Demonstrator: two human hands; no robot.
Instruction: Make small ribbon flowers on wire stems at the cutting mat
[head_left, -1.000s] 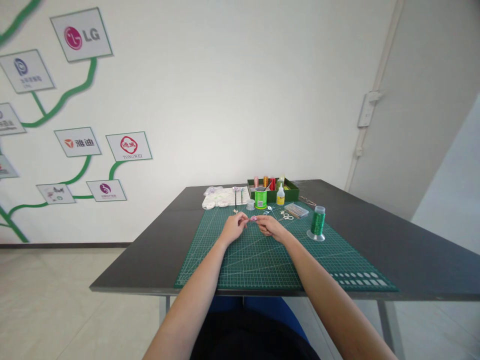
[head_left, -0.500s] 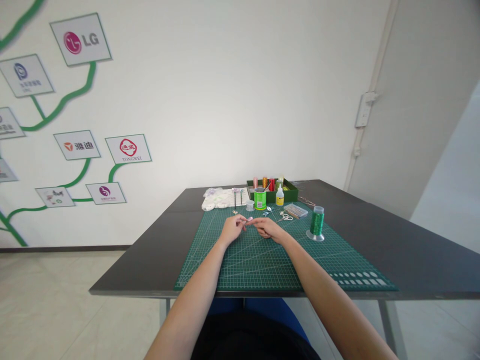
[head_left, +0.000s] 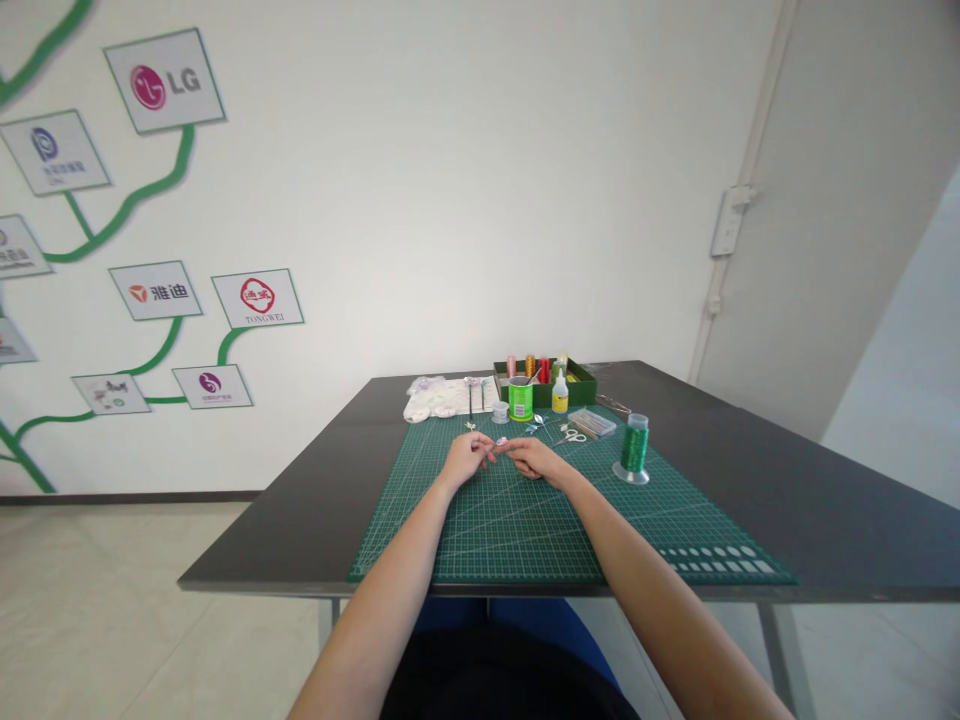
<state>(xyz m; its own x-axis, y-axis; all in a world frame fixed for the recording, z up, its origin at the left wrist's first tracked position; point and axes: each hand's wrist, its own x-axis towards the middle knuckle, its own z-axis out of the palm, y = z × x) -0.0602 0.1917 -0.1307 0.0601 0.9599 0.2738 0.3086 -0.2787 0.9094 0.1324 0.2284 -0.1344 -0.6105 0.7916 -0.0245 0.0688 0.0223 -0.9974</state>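
Note:
A small pink-and-white piece (head_left: 501,441), too tiny to name, sits between the fingertips of my two hands. My left hand (head_left: 465,458) pinches at it from the left, fingers closed. From the other side my right hand (head_left: 534,458) reaches in with the index finger stretched to the piece and the other fingers curled. Both hands are over the green cutting mat (head_left: 517,540). Just beyond them lie a small light-coloured ornament (head_left: 470,426) and white-handled scissors (head_left: 574,436).
A spool of green thread (head_left: 634,445) stands on the right. Behind are a green can (head_left: 520,400), a glue bottle (head_left: 559,392), a clear plastic case (head_left: 592,422) and a dark green box (head_left: 583,388) with thread spools. White padded material (head_left: 435,398) lies back left.
Both hands stay in nearly the same place. The right fingers have shifted slightly around the pink piece, and the camera view has moved a little.

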